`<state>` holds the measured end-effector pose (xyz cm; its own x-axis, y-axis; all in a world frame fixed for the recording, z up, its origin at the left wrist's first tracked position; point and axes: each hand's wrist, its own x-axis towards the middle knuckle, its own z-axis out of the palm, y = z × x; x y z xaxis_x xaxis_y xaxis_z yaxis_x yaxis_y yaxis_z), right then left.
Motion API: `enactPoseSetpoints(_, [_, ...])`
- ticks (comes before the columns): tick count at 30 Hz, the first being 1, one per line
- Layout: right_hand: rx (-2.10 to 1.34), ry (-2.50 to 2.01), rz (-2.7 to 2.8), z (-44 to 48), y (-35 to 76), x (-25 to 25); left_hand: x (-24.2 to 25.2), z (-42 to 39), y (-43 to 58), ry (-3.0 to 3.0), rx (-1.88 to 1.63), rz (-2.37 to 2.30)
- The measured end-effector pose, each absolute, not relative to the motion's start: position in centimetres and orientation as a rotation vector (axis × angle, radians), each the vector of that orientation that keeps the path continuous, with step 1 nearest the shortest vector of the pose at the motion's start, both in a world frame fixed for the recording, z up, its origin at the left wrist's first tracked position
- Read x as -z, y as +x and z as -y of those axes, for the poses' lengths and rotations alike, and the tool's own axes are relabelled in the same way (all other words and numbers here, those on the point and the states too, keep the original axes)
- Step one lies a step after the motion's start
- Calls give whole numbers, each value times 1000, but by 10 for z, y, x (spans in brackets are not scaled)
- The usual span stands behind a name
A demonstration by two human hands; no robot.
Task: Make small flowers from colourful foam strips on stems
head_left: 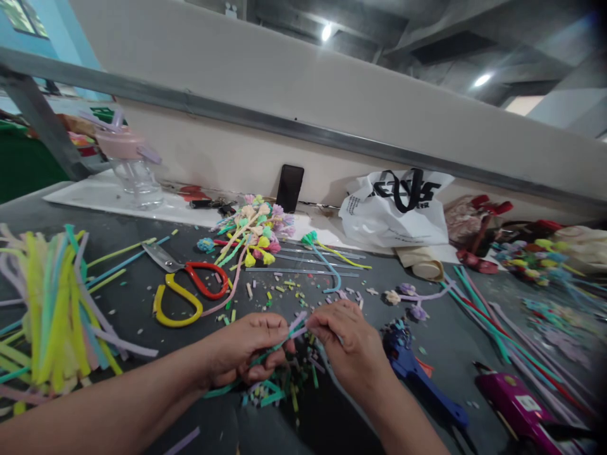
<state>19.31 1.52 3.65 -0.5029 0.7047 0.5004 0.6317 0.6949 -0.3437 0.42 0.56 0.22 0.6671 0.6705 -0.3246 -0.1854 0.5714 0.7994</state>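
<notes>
My left hand (258, 347) is closed around a teal pipe cleaner with a lilac pipe cleaner (297, 321) at its upper end. The fingertips of my right hand (348, 341) pinch the lilac piece from the other side, so both hands meet at it. Part of what lies inside the left fist is hidden. Below the hands, short teal loops and cut scraps (272, 395) lie on the dark table. Scissors (183, 284) with one red and one yellow handle rest open beyond my left forearm.
A bundle of pipe cleaners (57, 309) lies at the left, finished fuzzy flowers (258, 230) at the back. A blue glue gun (422, 373) and a magenta one (516, 398) lie right. A phone (289, 188), a bottle (133, 167) and a white bag (393, 212) stand behind.
</notes>
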Motion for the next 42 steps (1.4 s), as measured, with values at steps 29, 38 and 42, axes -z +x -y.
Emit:
enactPoseSetpoints(29, [-115,-1022,2333,-14,190,-33,-1,-2,13,959,-538,-843])
enactPoseSetpoints(38, [-137,-1028,2347,-12,190,-33,1,1,15,1027,-586,-851])
enactPoseSetpoints(42, [-232,-1052,2333,-13,190,-35,1,1,16,1040,-587,-832])
